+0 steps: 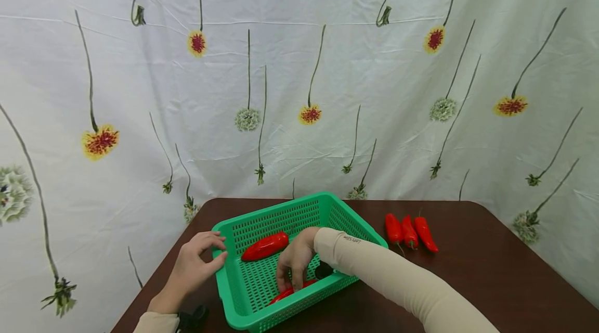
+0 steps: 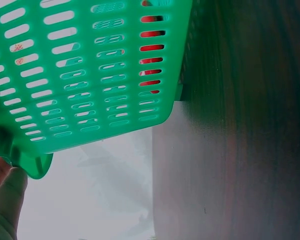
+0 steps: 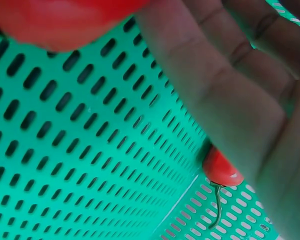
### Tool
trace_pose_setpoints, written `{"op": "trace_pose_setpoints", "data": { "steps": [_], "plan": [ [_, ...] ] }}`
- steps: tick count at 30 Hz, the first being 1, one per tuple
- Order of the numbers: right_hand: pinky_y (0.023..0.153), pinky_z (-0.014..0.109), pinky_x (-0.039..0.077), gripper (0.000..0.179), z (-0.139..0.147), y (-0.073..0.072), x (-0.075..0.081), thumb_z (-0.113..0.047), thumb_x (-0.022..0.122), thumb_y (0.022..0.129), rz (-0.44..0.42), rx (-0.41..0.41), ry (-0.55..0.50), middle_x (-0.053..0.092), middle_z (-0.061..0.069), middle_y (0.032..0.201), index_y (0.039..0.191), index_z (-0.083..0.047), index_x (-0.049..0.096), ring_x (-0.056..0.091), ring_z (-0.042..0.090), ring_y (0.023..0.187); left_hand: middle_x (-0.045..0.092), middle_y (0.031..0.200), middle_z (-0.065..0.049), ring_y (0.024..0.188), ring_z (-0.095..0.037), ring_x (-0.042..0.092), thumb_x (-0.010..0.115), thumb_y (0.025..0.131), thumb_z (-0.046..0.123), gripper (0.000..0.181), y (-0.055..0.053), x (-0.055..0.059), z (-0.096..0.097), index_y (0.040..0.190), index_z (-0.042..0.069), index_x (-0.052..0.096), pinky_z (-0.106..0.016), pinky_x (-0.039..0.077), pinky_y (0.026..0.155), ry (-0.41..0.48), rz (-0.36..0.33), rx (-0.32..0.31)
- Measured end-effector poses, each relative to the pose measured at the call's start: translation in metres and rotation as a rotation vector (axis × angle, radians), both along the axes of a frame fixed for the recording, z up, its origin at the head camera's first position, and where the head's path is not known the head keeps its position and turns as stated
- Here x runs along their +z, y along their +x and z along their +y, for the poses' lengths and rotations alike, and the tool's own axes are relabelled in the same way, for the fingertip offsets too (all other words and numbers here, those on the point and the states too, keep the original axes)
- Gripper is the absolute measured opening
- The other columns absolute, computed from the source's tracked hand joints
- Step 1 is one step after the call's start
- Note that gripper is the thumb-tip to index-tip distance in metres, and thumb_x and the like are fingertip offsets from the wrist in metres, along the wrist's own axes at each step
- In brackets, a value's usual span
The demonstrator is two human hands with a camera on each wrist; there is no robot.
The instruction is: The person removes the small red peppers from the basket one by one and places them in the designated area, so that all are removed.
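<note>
right hand [image 1: 297,259] pinches a red chili pepper [image 1: 283,295] inside a green plastic basket [image 1: 276,212]; left hand [image 1: 193,266] touches its left rim [image 1: 224,282], grip unclear; a slack pinch might drop the pepper.

1. Right sleeve [image 1: 393,273]: cream, close-fitting; small dark lettering [image 1: 352,239] runs near the cuff.
2. Left sleeve [image 1: 156,323]: cream; only its end shows.
3. Right hand [image 1: 297,257]: bare; a black, rounded device [image 1: 323,271] sits at the wrist.
4. Left hand [image 1: 193,265]: bare; black band [image 1: 184,321] at the wrist.

The basket [image 1: 226,291] is smooth plastic, the peppers [image 1: 265,246] look glossy.
</note>
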State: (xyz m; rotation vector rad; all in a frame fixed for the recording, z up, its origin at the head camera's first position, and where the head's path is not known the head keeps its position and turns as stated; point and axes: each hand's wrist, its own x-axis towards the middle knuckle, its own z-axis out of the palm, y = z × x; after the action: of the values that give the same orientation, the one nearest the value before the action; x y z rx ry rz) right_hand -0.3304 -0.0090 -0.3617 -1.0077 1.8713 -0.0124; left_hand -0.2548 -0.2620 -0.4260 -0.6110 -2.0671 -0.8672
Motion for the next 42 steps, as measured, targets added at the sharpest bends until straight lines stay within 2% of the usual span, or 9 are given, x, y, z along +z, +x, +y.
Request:
{"op": "trace_pose_setpoints", "data": {
  "steps": [8, 20, 31, 42],
  "plan": [
    [0.084, 0.018, 0.055, 0.027, -0.0010, -0.0009, -0.0016, 0.000, 0.063, 0.094, -0.034, 0.001, 0.017, 0.064, -0.007, 0.104, 0.119, -0.012, 0.066, 0.059, 0.004, 0.095, 0.073, 0.096, -0.010, 0.106, -0.018, 0.063, 0.078, 0.069, -0.010, 0.025, 0.0000, 0.0001, -0.0003, 0.079, 0.012, 0.071, -0.002, 0.043, 0.086, -0.008, 0.013, 0.003],
    [0.084, 0.022, 0.057, 0.028, -0.0014, -0.0022, -0.0028, 0.002, 0.064, 0.093, -0.063, -0.020, 0.014, 0.062, -0.005, 0.101, 0.117, -0.011, 0.065, 0.059, 0.005, 0.092, 0.073, 0.096, -0.010, 0.106, -0.016, 0.062, 0.078, 0.070, -0.009, 0.028, -0.0006, 0.0011, -0.0014, 0.079, 0.017, 0.071, -0.002, 0.042, 0.086, -0.010, 0.006, 0.005],
    [0.086, 0.021, 0.057, 0.026, 0.0025, -0.0035, 0.0011, -0.001, 0.065, 0.093, -0.097, 0.003, -0.031, 0.064, -0.006, 0.103, 0.118, -0.010, 0.065, 0.062, 0.004, 0.090, 0.073, 0.095, -0.010, 0.108, -0.004, 0.059, 0.078, 0.069, -0.010, 0.028, -0.0016, -0.0003, -0.0033, 0.079, 0.015, 0.071, -0.001, 0.041, 0.087, -0.014, 0.016, -0.004],
    [0.084, 0.020, 0.057, 0.028, 0.0039, -0.0036, 0.0045, 0.001, 0.063, 0.094, -0.143, 0.012, -0.059, 0.064, -0.005, 0.104, 0.122, -0.005, 0.064, 0.063, 0.005, 0.092, 0.074, 0.096, -0.010, 0.108, -0.009, 0.061, 0.078, 0.070, -0.010, 0.027, -0.0010, 0.0004, -0.0019, 0.080, 0.014, 0.071, -0.002, 0.042, 0.087, -0.003, -0.002, 0.002]
  ]
}}
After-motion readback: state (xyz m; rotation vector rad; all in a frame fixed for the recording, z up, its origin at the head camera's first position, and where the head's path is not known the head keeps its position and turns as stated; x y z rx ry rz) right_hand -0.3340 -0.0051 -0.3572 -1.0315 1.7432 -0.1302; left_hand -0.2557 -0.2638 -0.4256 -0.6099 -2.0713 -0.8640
